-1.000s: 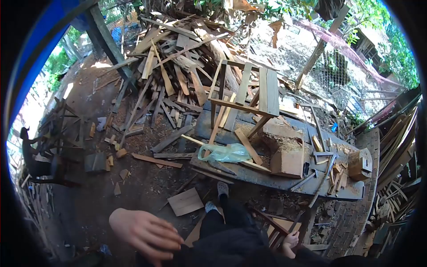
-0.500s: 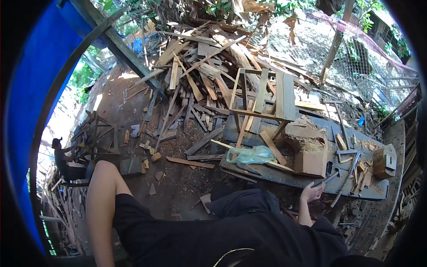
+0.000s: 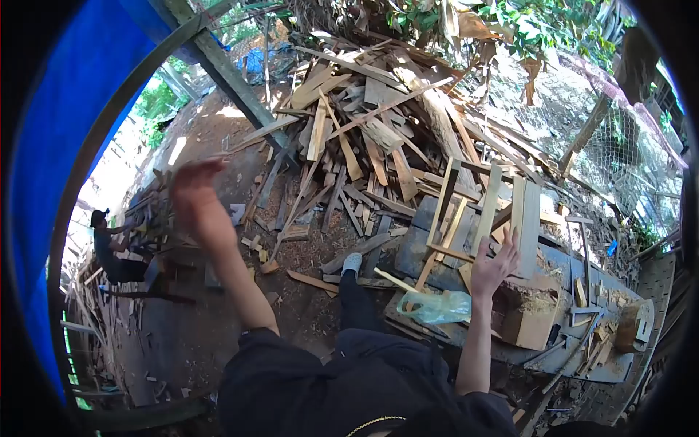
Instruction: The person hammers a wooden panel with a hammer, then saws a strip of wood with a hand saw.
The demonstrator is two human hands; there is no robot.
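My left hand (image 3: 198, 200) is raised at the left, smeared by motion, over the bare ground in this view; whether it holds anything I cannot tell. My right hand (image 3: 495, 268) is up over the low work table (image 3: 415, 247), fingers spread and nothing in them. Its fingertips overlap the lower end of a slatted wooden frame (image 3: 529, 226). Just left of its wrist lies a pale green plastic bag (image 3: 444, 307). To its right sits a hollowed wooden block (image 3: 537, 313) with shavings on top. A thin dark bar (image 3: 545, 352) lies along the table's near edge.
A big heap of scrap boards (image 3: 378, 138) rises behind the table. Offcuts (image 3: 598, 353) and a wooden block (image 3: 633, 326) occupy the table's right end. Another person (image 3: 116, 251) sits at far left. A wooden post (image 3: 226, 80) leans beside a blue tarp (image 3: 69, 131).
My right hand has lifted up and away from the dark bar at the table edge. My left hand has swung up into view. One shoe now shows on the ground, and the view has shifted.
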